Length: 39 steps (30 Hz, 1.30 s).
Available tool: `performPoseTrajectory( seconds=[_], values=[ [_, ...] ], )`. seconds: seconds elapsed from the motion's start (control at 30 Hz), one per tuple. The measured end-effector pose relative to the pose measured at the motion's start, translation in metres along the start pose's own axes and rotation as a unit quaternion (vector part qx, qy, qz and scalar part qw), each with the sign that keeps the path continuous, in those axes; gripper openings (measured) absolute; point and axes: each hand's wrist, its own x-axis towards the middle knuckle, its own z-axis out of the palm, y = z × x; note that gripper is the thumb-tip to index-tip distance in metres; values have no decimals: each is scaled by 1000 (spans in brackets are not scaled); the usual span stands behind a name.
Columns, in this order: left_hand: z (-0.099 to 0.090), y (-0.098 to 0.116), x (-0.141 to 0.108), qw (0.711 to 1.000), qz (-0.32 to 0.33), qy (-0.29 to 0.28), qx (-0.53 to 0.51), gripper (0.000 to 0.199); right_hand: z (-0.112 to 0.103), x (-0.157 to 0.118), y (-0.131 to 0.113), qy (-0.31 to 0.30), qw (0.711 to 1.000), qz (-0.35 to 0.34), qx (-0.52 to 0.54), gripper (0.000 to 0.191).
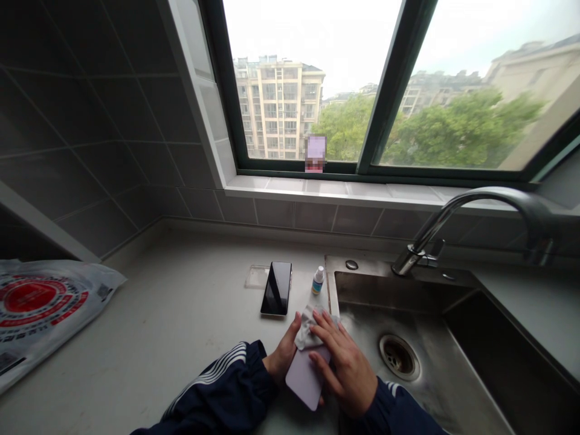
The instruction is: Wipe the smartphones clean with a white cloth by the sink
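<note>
My left hand point(285, 350) is closed around the left edge of a pale purple, phone-shaped slab point(304, 377) with rounded corners; whether it is a phone or a case I cannot tell. On its upper part lies a crumpled white wipe point(308, 329). My right hand point(347, 362) presses that wipe against the slab, fingers laid over it and thumb on the purple surface. Just beyond, a small spray bottle point(318, 281) with a white cap and blue-yellow label stands upright. A dark-screened phone point(277, 289) lies to its left, partly over a clear flat case point(256, 277).
On the right is a steel sink point(362, 326) with a drain point(399, 356) and a curved chrome faucet point(453, 211). A printed plastic bag point(49, 308) rests on the pale counter point(158, 314) at left. Behind stand a tiled ledge point(317, 185) and a window.
</note>
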Motion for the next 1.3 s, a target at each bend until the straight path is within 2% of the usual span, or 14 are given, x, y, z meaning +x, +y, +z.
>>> performPoseTrajectory(
  seconds=[0.23,0.67,1.07,1.3],
  values=[
    [-12,-3,-1,999,-32,22,33,79,0,1,-2,13,1000,14,16,42],
    [-18,-5,-3,998,-66,4,16,83,-2,0,-2,32,999,-2,29,41],
    [6,1,-3,999,-12,17,28,74,-1,0,0,13,1000,-5,8,43],
    [3,1,-3,999,-32,11,24,77,-1,1,1,24,1000,-16,7,42]
  ],
)
